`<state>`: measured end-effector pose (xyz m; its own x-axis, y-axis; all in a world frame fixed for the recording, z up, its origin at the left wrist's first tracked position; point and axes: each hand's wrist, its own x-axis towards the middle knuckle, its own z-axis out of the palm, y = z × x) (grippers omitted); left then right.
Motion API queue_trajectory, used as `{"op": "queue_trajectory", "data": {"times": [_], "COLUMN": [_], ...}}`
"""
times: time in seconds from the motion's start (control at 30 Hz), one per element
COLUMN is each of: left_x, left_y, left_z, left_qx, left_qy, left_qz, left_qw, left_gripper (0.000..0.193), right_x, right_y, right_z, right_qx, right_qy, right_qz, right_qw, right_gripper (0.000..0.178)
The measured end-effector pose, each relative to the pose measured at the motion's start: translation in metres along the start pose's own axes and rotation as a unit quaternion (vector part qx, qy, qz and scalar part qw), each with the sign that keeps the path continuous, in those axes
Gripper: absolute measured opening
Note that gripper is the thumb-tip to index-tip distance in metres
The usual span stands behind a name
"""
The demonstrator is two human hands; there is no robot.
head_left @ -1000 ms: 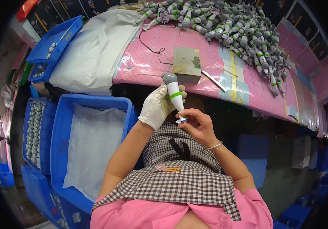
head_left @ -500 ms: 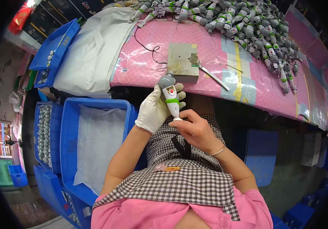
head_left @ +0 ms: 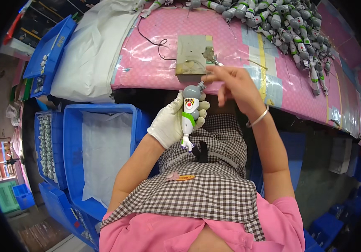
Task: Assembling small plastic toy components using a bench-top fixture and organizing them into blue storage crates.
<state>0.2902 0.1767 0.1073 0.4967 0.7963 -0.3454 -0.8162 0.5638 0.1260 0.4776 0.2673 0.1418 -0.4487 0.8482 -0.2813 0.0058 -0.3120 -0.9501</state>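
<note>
My left hand (head_left: pixel 170 122), in a white glove, is wrapped round a toy figure's arm (head_left: pixel 188 110). The toy arm is white with a green band, a grey rounded shoulder at the top and a small white hand at the bottom, pointing down toward my apron. My bare right hand (head_left: pixel 239 88) is raised to the right of the shoulder end, fingers apart, fingertips close to the small grey stub (head_left: pixel 201 85) there. Behind those fingers a grey metal box (head_left: pixel 187 50) stands at the table edge. A slim metal tool (head_left: pixel 217 63) shows only partly beyond my hand.
Many toy arms (head_left: pixel 294 31) are heaped at the back right of the pink-covered table (head_left: pixel 151 71). White sheeting (head_left: pixel 92 54) covers its left part. A blue bin (head_left: pixel 136 122) lined with white sheet stands at my left, beside a blue crate of small grey parts (head_left: pixel 47 145).
My right hand has left the toy arm's lower end and moved up to its shoulder end. The toy arm has turned in my left hand. The view has shifted slightly.
</note>
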Motion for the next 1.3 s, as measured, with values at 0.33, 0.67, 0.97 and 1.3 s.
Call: {"op": "queue_trajectory", "data": {"times": [0.33, 0.67, 0.97, 1.3], "left_x": [0.018, 0.013, 0.032, 0.039], "left_y": [-0.001, 0.006, 0.021, 0.032], "left_z": [-0.005, 0.034, 0.065, 0.059], "left_qx": [0.098, 0.552, 0.536, 0.341], "left_qy": [0.009, 0.155, 0.224, 0.128], "left_qz": [-0.021, 0.004, 0.155, 0.105], "left_qw": [0.995, 0.819, 0.799, 0.925], "left_gripper": [0.056, 0.039, 0.030, 0.037], "right_x": [0.022, 0.041, 0.053, 0.064], "right_y": [0.002, 0.015, 0.007, 0.004], "right_z": [-0.020, -0.041, -0.033, -0.044], "right_qx": [0.027, 0.036, -0.260, -0.301], "right_qy": [0.034, 0.037, 0.125, 0.046], "right_qz": [-0.092, -0.057, -0.221, -0.177], "right_qw": [0.995, 0.997, 0.932, 0.936], "right_gripper": [0.024, 0.017, 0.016, 0.016]}}
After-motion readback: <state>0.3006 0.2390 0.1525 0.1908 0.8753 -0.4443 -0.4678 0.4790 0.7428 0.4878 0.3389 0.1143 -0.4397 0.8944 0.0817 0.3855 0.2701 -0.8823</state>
